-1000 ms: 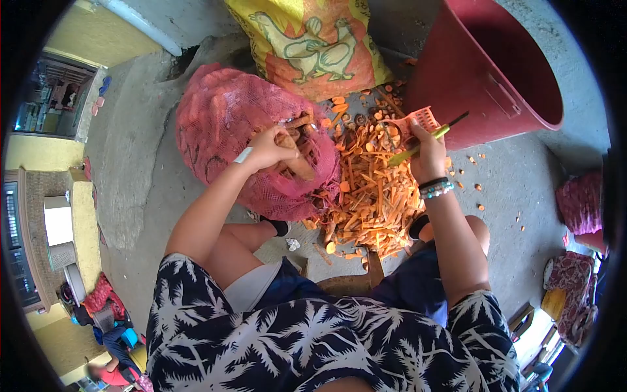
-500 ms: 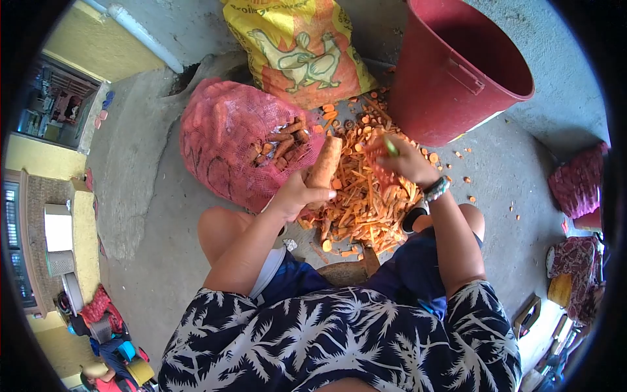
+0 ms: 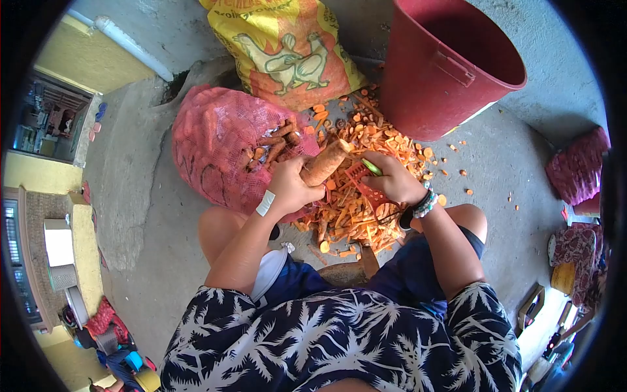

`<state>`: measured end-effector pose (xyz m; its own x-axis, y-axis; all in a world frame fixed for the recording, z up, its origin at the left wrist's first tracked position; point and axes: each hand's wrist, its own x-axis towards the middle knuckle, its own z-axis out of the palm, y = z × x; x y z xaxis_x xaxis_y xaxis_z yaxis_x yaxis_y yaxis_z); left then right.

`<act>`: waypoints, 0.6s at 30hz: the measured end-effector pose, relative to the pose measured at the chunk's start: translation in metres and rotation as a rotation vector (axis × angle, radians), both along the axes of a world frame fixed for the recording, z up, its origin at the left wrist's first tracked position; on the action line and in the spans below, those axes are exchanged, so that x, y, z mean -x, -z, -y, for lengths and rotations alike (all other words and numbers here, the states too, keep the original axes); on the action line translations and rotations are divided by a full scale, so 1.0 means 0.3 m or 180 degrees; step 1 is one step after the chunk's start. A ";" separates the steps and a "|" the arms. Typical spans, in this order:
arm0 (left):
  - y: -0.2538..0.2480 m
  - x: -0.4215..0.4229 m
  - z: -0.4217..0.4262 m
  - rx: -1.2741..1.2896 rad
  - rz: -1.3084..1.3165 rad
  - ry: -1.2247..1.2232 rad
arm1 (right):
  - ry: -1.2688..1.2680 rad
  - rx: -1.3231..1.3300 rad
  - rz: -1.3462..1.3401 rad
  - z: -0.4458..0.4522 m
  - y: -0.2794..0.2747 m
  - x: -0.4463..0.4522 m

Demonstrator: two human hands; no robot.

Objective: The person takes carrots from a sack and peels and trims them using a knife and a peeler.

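My left hand (image 3: 292,187) is wrapped round the lower end of a thick carrot (image 3: 326,162), whose tip points up and to the right. In my right hand (image 3: 400,181) is a tool with a green handle (image 3: 372,167); its working end is not clear to me. A red perforated piece (image 3: 363,185) shows beside and below the right fingers, and I cannot tell whether they touch it. Beneath both hands lies a heap of carrot peelings and slices (image 3: 356,219). Left of my left hand, a pink mesh sack (image 3: 212,147) of carrots has a torn opening showing several brown-orange carrots (image 3: 277,144).
A large red bin (image 3: 421,85) stands beyond the heap, near the wall. Next to it is a yellow and orange feed sack (image 3: 287,59) with printed birds. Stray carrot pieces (image 3: 469,191) dot the concrete floor at right. Another pink mesh sack (image 3: 580,171) stands farther right.
The carrot has tilted more to the right in my left hand. My right hand has come slightly lower and left, bringing the green-handled tool closer to the carrot. The camera view has shifted slightly.
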<state>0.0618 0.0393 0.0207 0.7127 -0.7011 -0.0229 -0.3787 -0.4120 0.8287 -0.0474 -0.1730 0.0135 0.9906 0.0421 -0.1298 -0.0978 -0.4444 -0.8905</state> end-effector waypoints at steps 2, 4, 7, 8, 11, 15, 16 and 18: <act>-0.009 0.001 0.009 -0.0040 0.0146 0.0095 | 0.0053 0.0119 -0.0256 0.008 -0.003 -0.011; -0.013 -0.009 0.006 0.0169 0.0233 0.0349 | -0.0074 0.0103 -0.0229 0.025 0.045 -0.034; 0.021 -0.052 -0.015 -0.0135 0.0553 0.0350 | -0.0271 0.0130 -0.0335 0.032 0.099 -0.074; 0.027 -0.064 -0.017 -0.0202 0.0673 0.0319 | -0.0104 0.0135 -0.0424 0.024 0.127 -0.083; 0.042 -0.076 -0.028 -0.0841 0.1062 0.0326 | 0.0075 0.0189 -0.0622 0.006 0.184 -0.101; 0.152 -0.012 -0.035 0.0526 -0.2845 0.0050 | 0.0163 -0.0333 -0.0926 -0.013 0.204 -0.132; 0.193 0.011 -0.031 0.0988 -0.3848 0.0036 | -0.0015 -0.0099 -0.0973 -0.008 0.220 -0.148; 0.188 0.028 -0.034 0.0643 -0.3306 -0.0108 | -0.0003 0.0138 -0.0855 -0.009 0.295 -0.154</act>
<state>0.0534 0.0495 -0.0358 0.4293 -0.7400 -0.5177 0.5645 -0.2276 0.7935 -0.0014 -0.1702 -0.0750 0.9203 0.0318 -0.3898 -0.3276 -0.4817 -0.8128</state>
